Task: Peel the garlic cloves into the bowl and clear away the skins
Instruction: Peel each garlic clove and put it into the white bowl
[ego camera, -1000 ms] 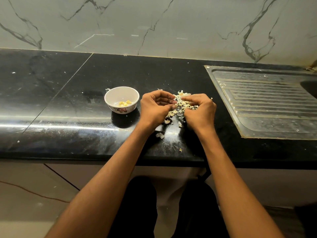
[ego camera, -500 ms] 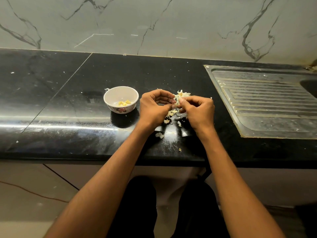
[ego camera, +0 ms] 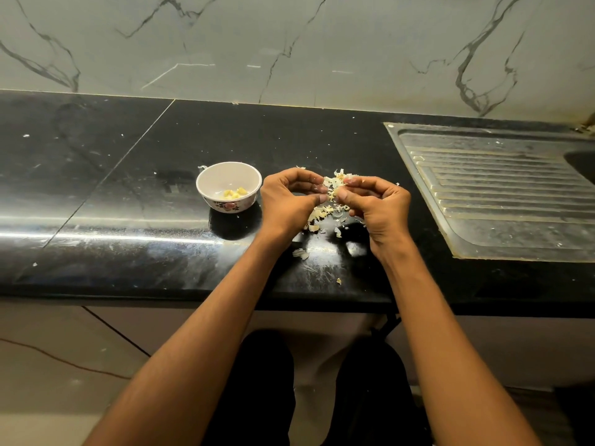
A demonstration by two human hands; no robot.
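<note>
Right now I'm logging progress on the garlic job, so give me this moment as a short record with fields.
bowl: upright on the black counter, left of the hands
peeled cloves: a few, inside the bowl
left hand: pinches a garlic piece
right hand: pinches the same piece
skins: scattered on the counter under and near the hands
drainboard: to the right
skins cleared: not yet

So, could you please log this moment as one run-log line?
phase: peeling | left hand and right hand: pinching garlic clove | bowl: peeled cloves | skins: on counter
</note>
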